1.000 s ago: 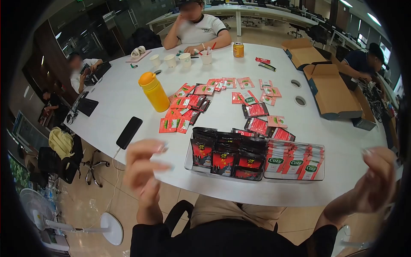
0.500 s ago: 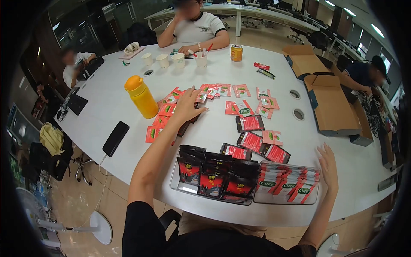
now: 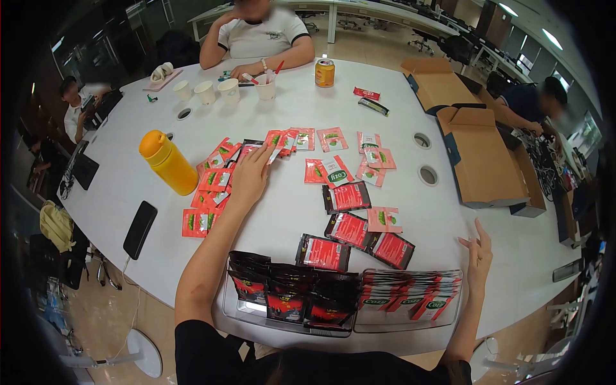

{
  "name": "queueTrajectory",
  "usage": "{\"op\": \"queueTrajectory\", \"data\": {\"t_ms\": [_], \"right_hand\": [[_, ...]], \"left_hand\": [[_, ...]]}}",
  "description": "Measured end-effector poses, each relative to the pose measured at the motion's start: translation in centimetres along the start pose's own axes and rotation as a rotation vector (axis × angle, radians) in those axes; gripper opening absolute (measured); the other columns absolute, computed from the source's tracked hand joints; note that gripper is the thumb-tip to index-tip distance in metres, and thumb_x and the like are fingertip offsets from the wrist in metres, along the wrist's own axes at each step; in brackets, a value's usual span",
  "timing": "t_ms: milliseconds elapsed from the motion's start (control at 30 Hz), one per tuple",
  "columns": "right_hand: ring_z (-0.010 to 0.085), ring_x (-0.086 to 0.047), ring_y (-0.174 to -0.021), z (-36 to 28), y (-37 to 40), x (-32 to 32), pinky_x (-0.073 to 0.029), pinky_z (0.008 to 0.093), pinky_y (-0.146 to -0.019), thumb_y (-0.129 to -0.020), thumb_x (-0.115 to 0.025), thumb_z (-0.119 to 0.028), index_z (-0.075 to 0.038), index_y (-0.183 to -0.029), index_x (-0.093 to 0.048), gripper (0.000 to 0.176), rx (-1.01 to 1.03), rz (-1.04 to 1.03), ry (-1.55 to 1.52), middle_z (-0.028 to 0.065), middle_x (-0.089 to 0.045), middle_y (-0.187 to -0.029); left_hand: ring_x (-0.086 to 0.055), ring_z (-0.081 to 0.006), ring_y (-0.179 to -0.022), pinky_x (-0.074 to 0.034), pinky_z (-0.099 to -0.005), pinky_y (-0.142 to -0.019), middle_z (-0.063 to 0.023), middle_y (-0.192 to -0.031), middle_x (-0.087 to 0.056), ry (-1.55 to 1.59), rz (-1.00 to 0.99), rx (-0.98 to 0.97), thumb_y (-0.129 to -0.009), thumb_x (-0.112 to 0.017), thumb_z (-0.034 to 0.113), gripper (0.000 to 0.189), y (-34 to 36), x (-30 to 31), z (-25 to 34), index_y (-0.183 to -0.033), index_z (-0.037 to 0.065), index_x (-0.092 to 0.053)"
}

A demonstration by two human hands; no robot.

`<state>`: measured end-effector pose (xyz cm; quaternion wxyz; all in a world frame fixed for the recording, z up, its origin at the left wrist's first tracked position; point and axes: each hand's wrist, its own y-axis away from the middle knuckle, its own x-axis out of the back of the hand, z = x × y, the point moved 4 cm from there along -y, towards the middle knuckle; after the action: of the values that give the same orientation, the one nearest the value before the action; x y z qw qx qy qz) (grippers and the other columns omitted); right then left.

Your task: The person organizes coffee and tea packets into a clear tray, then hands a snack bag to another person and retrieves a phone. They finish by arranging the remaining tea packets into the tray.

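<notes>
My left hand point(image 3: 251, 174) lies over the loose sachets left of the middle, fingers stretched forward and touching a black-and-red coffee sachet point(image 3: 244, 151); part of that sachet is hidden. Around it lie pink-red sachets point(image 3: 215, 180) with green pictures. My right hand point(image 3: 478, 253) is raised at the right with fingers apart and slightly bent, holding nothing. It is beside a clear tray point(image 3: 459, 313) with a row of Cozy sachets point(image 3: 410, 294). Left of that, another clear tray point(image 3: 256, 314) holds upright black coffee sachets point(image 3: 285, 303). More black-and-red sachets point(image 3: 347, 197) lie flat in front.
A yellow bottle point(image 3: 168, 163) stands left of the sachets, near a phone point(image 3: 140, 230) on a cable. Paper cups point(image 3: 229, 92) and a drink can point(image 3: 325, 74) stand farther back. Open cardboard boxes point(image 3: 484, 154) line the right side. A person point(image 3: 266, 42) sits opposite.
The view has shifted, moving things leftward. My left hand has drawn its fingers together over the black-and-red sachet. My right hand's fingers have bent a little.
</notes>
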<state>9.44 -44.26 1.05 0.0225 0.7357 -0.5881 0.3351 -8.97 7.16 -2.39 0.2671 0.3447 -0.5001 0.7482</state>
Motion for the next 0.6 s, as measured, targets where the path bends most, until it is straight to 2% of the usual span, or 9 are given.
{"op": "queueTrajectory", "data": {"t_ms": [67, 267, 333, 400, 533, 600], "right_hand": [[0.0281, -0.049, -0.123, 0.5, 0.0, 0.3, -0.040, 0.0420, -0.100, -0.093, -0.053, -0.009, -0.002, -0.111, -0.068, 0.025, 0.130, -0.105, 0.230, 0.0093, -0.057, -0.132], [0.0306, -0.052, -0.118, -7.4, -3.6, -3.7, -0.041, 0.0400, -0.100, -0.082, -0.069, -0.013, -0.002, -0.109, -0.066, 0.029, 0.457, -0.354, 0.352, 0.0117, -0.058, -0.128], [0.0311, -0.052, -0.119, -8.7, -6.1, -5.8, -0.040, 0.0383, -0.101, -0.080, -0.072, -0.015, -0.003, -0.112, -0.064, 0.035, 0.526, -0.464, 0.322, 0.0125, -0.057, -0.129], [0.0314, -0.049, -0.122, -9.4, -8.6, -8.5, -0.040, 0.0388, -0.102, -0.081, -0.073, -0.020, -0.005, -0.122, -0.060, 0.045, 0.589, -0.569, 0.329, 0.0125, -0.055, -0.133], [0.0338, -0.040, -0.132, -9.1, -12.5, -14.9, -0.033, 0.0408, -0.109, -0.078, -0.075, -0.032, -0.012, -0.139, -0.046, 0.071, 0.605, -0.772, 0.379, 0.0133, -0.040, -0.147], [0.0352, -0.037, -0.134, -9.4, -12.9, -18.0, -0.034, 0.0410, -0.109, -0.075, -0.076, -0.038, -0.012, -0.140, -0.043, 0.077, 0.614, -0.806, 0.378, 0.0139, -0.035, -0.150]], "left_hand": [[-0.052, -0.0316, -0.119, -0.041, -0.0436, -0.097, -0.0133, -0.133, -0.054, 0.022, -0.001, -0.021, -0.088, -0.056, 0.008, 0.042, -0.2, 0.3, 0.7, -0.130, 0.010, -0.054], [-0.051, -0.0329, -0.120, -0.041, -0.0440, -0.099, -0.0155, -0.130, -0.055, -0.007, 0.007, -0.044, -0.086, -0.057, 0.007, 0.041, 0.0, -0.4, 0.2, -0.127, 0.007, -0.056], [-0.051, -0.0332, -0.120, -0.041, -0.0440, -0.099, -0.0157, -0.129, -0.056, 0.000, -0.004, -0.038, -0.085, -0.058, 0.007, 0.040, 0.1, -0.4, 0.2, -0.124, 0.006, -0.057], [-0.051, -0.0331, -0.120, -0.042, -0.0440, -0.099, -0.0159, -0.127, -0.057, 0.001, 0.005, -0.037, -0.083, -0.059, 0.006, 0.038, 0.1, -0.1, 0.4, -0.121, 0.005, -0.059], [-0.051, -0.0329, -0.120, -0.042, -0.0438, -0.099, -0.0158, -0.126, -0.057, -0.009, 0.005, -0.030, -0.082, -0.060, 0.006, 0.037, 0.3, -0.1, 0.4, -0.120, 0.005, -0.060], [-0.051, -0.0328, -0.120, -0.042, -0.0439, -0.099, -0.0157, -0.126, -0.058, -0.005, 0.011, -0.033, -0.082, -0.060, 0.005, 0.037, 0.2, -0.2, 0.3, -0.119, 0.005, -0.060]]}}
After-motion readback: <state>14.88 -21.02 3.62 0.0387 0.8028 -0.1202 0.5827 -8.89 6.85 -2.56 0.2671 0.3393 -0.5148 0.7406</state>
